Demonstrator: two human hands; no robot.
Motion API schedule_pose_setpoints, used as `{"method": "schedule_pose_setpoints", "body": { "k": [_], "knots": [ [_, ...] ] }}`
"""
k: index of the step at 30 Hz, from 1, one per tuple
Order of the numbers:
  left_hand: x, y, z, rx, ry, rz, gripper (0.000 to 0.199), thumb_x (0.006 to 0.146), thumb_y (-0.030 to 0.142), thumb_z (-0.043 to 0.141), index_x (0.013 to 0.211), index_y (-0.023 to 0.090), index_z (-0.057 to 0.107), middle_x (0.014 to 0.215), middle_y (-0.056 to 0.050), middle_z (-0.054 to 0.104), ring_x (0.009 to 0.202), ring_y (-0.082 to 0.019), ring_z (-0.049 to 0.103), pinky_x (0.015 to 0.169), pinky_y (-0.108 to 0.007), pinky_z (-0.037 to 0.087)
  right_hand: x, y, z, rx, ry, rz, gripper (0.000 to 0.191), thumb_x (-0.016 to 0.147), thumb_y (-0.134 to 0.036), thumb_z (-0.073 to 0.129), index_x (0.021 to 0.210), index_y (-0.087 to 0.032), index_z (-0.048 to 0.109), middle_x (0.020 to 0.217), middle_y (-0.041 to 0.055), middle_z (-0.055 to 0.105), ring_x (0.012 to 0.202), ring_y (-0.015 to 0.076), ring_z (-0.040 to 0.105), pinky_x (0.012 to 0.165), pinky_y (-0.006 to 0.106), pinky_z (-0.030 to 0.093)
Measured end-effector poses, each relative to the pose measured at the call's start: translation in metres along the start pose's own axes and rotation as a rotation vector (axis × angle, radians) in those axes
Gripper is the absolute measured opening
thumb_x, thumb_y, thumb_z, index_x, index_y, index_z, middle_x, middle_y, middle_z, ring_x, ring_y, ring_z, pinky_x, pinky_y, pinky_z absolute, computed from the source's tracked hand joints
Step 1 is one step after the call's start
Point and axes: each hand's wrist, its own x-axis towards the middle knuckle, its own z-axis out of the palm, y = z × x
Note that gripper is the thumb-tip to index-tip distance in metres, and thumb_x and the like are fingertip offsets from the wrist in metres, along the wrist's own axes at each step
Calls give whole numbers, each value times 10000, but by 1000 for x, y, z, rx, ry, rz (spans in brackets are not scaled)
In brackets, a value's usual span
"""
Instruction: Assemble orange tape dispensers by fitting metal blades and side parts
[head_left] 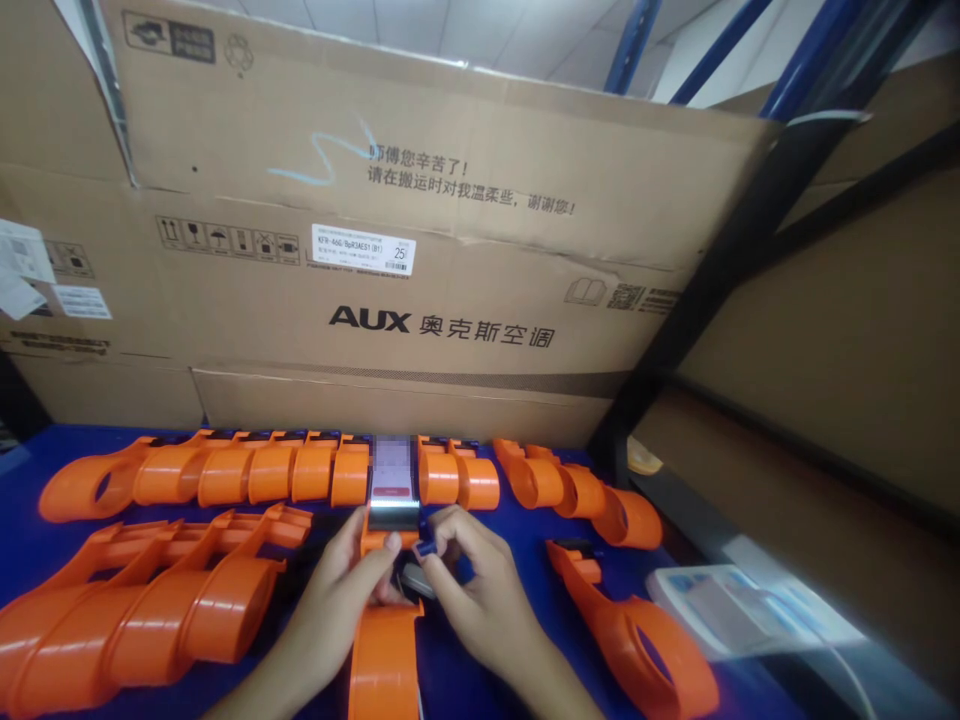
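Observation:
My left hand (pixel 358 572) grips the upper part of an orange plastic tape dispenser (pixel 385 662), thumb on top, in the lower middle. The dispenser's round body hangs toward me. My right hand (pixel 469 575) pinches a small dark blue piece (pixel 424 548) between thumb and fingers at the dispenser's right side. A grey part (pixel 417 580) shows between the hands. Just beyond them a phone (pixel 393 468) with a lit screen stands among the dispensers, a shiny strip at its lower edge.
Orange dispensers (pixel 229 474) line the back of the blue table (pixel 525 560); several more (pixel 229 610) lie at left, one (pixel 660 650) at right. A white box (pixel 720 605) with a cable sits far right. Behind stands a large cardboard sheet (pixel 450 240), beside a dark rack post (pixel 697 290).

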Motion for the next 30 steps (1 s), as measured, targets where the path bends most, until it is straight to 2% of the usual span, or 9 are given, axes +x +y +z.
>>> {"method": "schedule_pose_setpoints", "body": {
  "k": [6,13,19,20,22,24,26,28,30],
  "knots": [
    [-3,7,7,-35,21,-16,316,918,388,724,1185,230,661,694,70,524,664,-117,600,743,-272,599,1,0,0,-34,1,-59,195,969,-165,546,808,-236,461,806,-2,550,708,159,502,653,274,378],
    [-6,3,7,-24,52,-18,352,900,409,745,1188,229,654,746,52,584,653,-114,583,749,-282,585,0,-7,-4,-41,-23,-25,215,975,-252,595,789,-243,487,845,26,575,752,189,547,661,290,410],
    [0,-2,1,-74,-17,-24,241,919,425,712,942,187,678,683,12,639,636,-154,629,678,-279,537,-1,-9,-11,116,23,-45,145,971,-314,590,866,-247,517,916,48,603,825,213,583,758,326,477],
    [-1,-1,2,-107,-19,-58,251,921,429,704,996,191,673,700,-2,673,629,-171,660,669,-293,540,-1,-9,-11,169,61,-14,124,986,-335,571,906,-247,533,941,54,614,850,218,594,780,331,488],
    [-4,2,4,-152,-21,-139,436,935,427,683,1305,219,583,718,-32,740,629,-215,723,661,-317,543,-1,-11,-11,276,106,89,137,1019,-382,530,1050,-256,574,1013,64,643,930,231,623,837,345,509],
    [-8,6,7,-167,-54,-198,763,956,428,653,1588,247,266,673,-48,769,636,-256,763,683,-343,548,-1,-15,-10,382,60,199,250,1033,-428,514,1220,-275,575,1074,66,667,1016,246,646,913,371,518],
    [-12,10,9,-201,-137,-241,953,967,453,633,1648,245,0,663,-65,779,683,-301,793,724,-389,558,1,-19,-10,500,-35,278,348,1025,-486,523,1311,-292,563,1120,67,677,1089,265,651,923,381,531],
    [-15,12,10,-243,-196,-278,1016,946,463,664,1652,261,-39,767,-98,803,731,-332,806,741,-425,570,2,-22,-11,621,-104,312,405,1005,-552,533,1315,-294,567,1157,72,679,1094,275,656,872,369,548],
    [-16,13,10,-249,-216,-281,995,894,418,748,1653,292,119,958,-138,810,791,-337,809,768,-440,585,3,-23,-10,711,-113,322,423,982,-599,547,1269,-289,565,1137,71,682,1000,257,670,799,339,549]
  ]
}}
